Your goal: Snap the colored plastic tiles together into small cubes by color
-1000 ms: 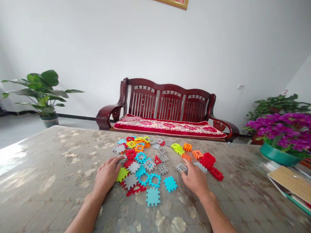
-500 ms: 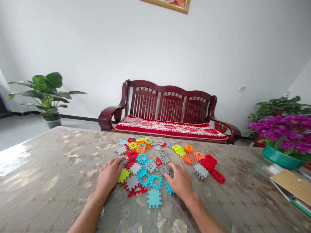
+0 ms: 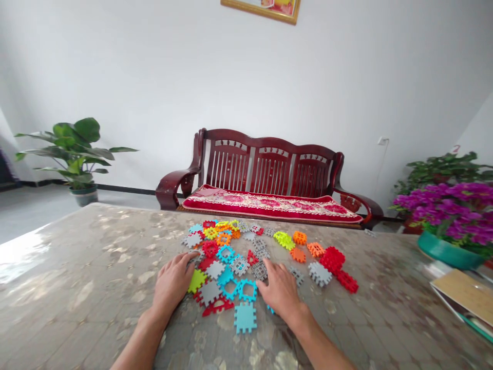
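Your right hand [image 3: 281, 289] is now edging left at lower centre, thumb and forefinger parted beside a grey lattice piece [image 3: 259, 273] with nothing visibly clasped, so you're bringing your fingers to the middle of the spread. Unlike half a second ago, another grey lattice piece [image 3: 297, 276] is showing right of that hand, while a blue piece [image 3: 270, 310] is nearly disappearing beneath it. Your left hand [image 3: 173, 280], left of centre, is keeping its spot by the pieces, its grip impossible to tell.
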Demonstrator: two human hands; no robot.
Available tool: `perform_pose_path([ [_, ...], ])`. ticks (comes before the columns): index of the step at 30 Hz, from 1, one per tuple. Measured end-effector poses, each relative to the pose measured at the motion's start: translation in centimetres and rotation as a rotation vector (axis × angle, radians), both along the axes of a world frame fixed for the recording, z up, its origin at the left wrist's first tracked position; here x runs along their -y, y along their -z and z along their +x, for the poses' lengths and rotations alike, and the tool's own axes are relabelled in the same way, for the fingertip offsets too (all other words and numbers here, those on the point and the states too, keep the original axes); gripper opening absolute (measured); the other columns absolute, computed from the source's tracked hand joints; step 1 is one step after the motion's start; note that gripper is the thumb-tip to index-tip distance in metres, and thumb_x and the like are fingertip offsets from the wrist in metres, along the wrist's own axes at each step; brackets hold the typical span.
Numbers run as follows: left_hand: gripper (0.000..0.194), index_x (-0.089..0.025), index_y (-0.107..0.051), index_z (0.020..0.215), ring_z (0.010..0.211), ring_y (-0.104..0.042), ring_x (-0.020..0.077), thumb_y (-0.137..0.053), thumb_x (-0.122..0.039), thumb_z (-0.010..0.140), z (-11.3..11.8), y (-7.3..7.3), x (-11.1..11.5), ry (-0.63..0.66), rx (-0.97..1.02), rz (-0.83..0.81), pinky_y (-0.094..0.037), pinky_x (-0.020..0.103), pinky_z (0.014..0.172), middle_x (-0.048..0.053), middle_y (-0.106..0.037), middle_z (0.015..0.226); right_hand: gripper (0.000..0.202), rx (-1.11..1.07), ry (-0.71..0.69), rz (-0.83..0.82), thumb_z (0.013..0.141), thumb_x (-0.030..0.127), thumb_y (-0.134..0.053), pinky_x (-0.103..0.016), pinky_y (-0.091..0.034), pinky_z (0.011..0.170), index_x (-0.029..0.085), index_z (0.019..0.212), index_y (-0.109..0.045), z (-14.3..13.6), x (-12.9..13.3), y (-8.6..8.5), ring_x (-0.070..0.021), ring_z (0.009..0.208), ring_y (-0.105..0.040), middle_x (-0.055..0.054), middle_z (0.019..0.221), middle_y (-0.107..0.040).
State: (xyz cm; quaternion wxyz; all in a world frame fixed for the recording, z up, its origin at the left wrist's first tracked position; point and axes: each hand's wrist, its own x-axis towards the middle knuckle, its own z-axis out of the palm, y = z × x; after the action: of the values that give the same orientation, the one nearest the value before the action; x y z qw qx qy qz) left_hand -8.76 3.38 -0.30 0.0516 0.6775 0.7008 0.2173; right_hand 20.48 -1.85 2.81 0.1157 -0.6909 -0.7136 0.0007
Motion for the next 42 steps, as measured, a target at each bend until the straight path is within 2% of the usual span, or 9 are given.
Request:
perform_pose_path([
  [5, 0.044, -0.032, -0.064, 0.126, 0.122, -0.057, 0.0233, -0.035, -0.031, 0.094, 0.1, -0.1, 0.1, -0.012, -0.018, -0.003, -0.04, 0.041, 0.106, 0.004, -0.064, 0.133, 0.049, -0.012, 0.015, 0.051, 0.085, 0.032, -0.057, -0.037, -0.042, 0.095, 0.018, 0.133, -0.057, -0.3, -0.6, 0.5, -0.0284, 0.112, -0.058, -0.011, 0.12, -0.068],
  [12, 0.045, -0.032, -0.063, 0.128, 0.124, -0.057, 0.024, -0.032, -0.032, 0.095, 0.0, 0.0, -0.1, -0.004, -0.026, -0.008, -0.04, 0.042, 0.106, 0.003, -0.063, 0.134, 0.052, -0.096, 0.043, 0.091, 0.081, 0.024, -0.057, -0.031, -0.042, 0.096, 0.017, 0.133, -0.055, 0.6, -0.8, 1.1, -0.0245, 0.112, -0.06, -0.01, 0.12, -0.068],
  [15, 0.044, -0.032, -0.064, 0.127, 0.123, -0.057, 0.0243, -0.033, -0.032, 0.095, 0.0, -0.1, 0.0, -0.003, -0.03, -0.011, -0.041, 0.042, 0.105, 0.004, -0.064, 0.133, 0.056, -0.101, 0.106, 0.122, 0.08, 0.025, -0.058, -0.032, -0.042, 0.096, 0.016, 0.136, -0.052, 2.1, -0.7, 0.4, -0.0247, 0.112, -0.06, -0.01, 0.121, -0.068],
  [20, 0.044, -0.033, -0.064, 0.127, 0.122, -0.058, 0.0228, -0.035, -0.031, 0.094, 0.1, -0.1, 0.0, -0.008, -0.045, -0.013, -0.041, 0.04, 0.104, 0.003, -0.064, 0.133, 0.062, -0.046, 0.246, 0.139, 0.078, 0.026, -0.058, -0.033, -0.043, 0.093, 0.016, 0.138, -0.049, 5.7, -0.4, -1.6, -0.027, 0.113, -0.061, -0.012, 0.125, -0.067],
  [26, 0.044, -0.032, -0.064, 0.126, 0.123, -0.057, 0.0222, -0.034, -0.032, 0.095, 0.1, 0.1, 0.0, -0.004, -0.037, 0.0, -0.04, 0.039, 0.105, 0.002, -0.064, 0.134, 0.06, 0.045, 0.313, 0.059, 0.077, 0.026, -0.057, -0.037, -0.043, 0.091, 0.022, 0.137, -0.051, 8.0, 0.6, -2.9, -0.0289, 0.111, -0.061, -0.009, 0.12, -0.069],
  [32, 0.044, -0.03, -0.063, 0.127, 0.124, -0.056, 0.0235, -0.033, -0.032, 0.095, 0.2, -0.1, 0.0, -0.007, -0.021, -0.016, -0.04, 0.041, 0.106, 0.004, -0.063, 0.134, 0.048, -0.026, 0.202, 0.084, 0.081, 0.027, -0.056, -0.034, -0.042, 0.097, 0.021, 0.129, -0.061, 6.5, -0.3, -2.1, -0.0264, 0.115, -0.059, -0.008, 0.125, -0.068],
  [38, 0.043, -0.032, -0.064, 0.126, 0.122, -0.057, 0.0227, -0.035, -0.031, 0.094, 0.2, -0.2, 0.1, -0.014, -0.007, -0.019, -0.039, 0.041, 0.106, 0.003, -0.064, 0.133, 0.056, -0.076, 0.076, 0.067, 0.082, 0.033, -0.058, -0.035, -0.04, 0.102, 0.016, 0.135, -0.054, 3.3, -3.7, -0.3, -0.0266, 0.122, -0.056, -0.012, 0.131, -0.064],
  [42, 0.043, -0.031, -0.064, 0.125, 0.123, -0.056, 0.0223, -0.036, -0.031, 0.094, 0.1, -0.2, -0.1, -0.001, 0.015, -0.018, -0.039, 0.04, 0.106, 0.003, -0.064, 0.133, 0.06, -0.035, 0.066, 0.022, 0.081, 0.035, -0.06, -0.037, -0.041, 0.101, 0.015, 0.137, -0.052, 2.0, -5.9, 0.2, -0.0285, 0.12, -0.058, -0.014, 0.127, -0.066],
])
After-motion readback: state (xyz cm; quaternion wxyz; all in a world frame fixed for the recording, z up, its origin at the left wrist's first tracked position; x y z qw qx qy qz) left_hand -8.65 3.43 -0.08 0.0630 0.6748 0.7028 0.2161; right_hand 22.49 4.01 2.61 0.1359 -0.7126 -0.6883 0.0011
